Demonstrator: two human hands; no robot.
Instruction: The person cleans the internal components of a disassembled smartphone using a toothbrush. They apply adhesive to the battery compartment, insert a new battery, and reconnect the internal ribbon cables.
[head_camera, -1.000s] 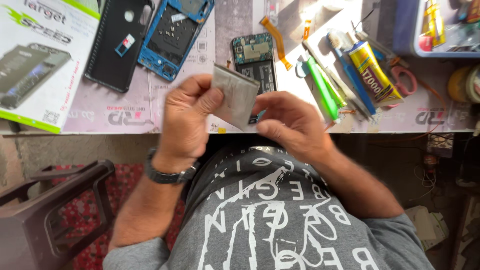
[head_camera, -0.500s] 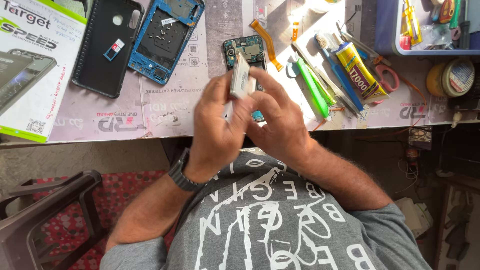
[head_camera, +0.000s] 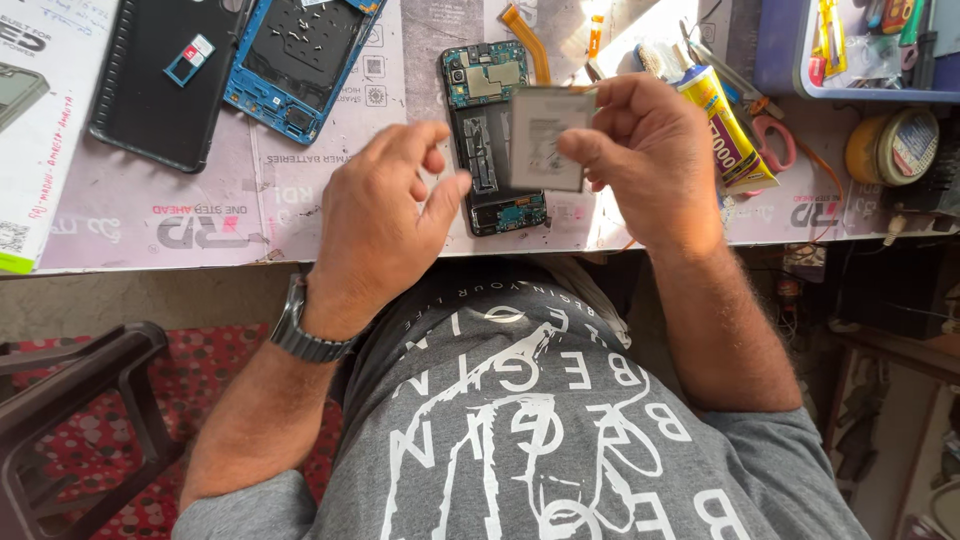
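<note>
My right hand (head_camera: 650, 160) pinches a flat grey phone battery (head_camera: 545, 138) by its right edge and holds it above an opened phone body (head_camera: 482, 130) with its circuit board showing. My left hand (head_camera: 385, 215) hovers just left of the battery with fingers loosely curled and apart, holding nothing, a dark watch on its wrist. A blue phone frame (head_camera: 300, 65) and a black back cover (head_camera: 160, 85) lie on the pink work mat (head_camera: 300, 210) to the left.
A glue tube (head_camera: 725, 130) and scissors with red handles (head_camera: 775, 140) lie right of my right hand. A blue tray of tools (head_camera: 860, 50) and a round tin (head_camera: 890, 145) stand at the far right. A white box (head_camera: 40, 130) lies left, a dark chair (head_camera: 70, 400) below.
My hands have come apart. The battery, held by both hands before, is now in the right hand alone, flat side up and further right over the opened phone.
</note>
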